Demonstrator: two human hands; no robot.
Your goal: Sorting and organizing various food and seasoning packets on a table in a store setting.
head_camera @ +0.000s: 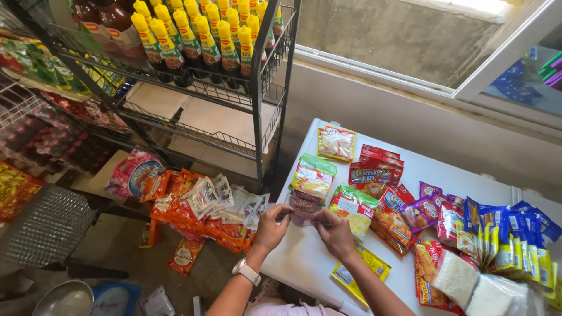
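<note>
Small clear sachet (304, 215) sits pinched between my left hand (270, 227) and right hand (335, 231), at the white table's (304, 263) near-left edge. I see green-topped seasoning packets (313, 178) lying just beyond it.

Person, two bare forearms, no sleeves in view. White wristwatch (246, 271) with pale strap, left wrist. Pale pink garment (275, 305), lower edge.

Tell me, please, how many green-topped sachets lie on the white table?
2: one green-topped sachet at the table's left edge, above the hands, and another just right of the right hand. Others may be hidden under the piles.
</note>
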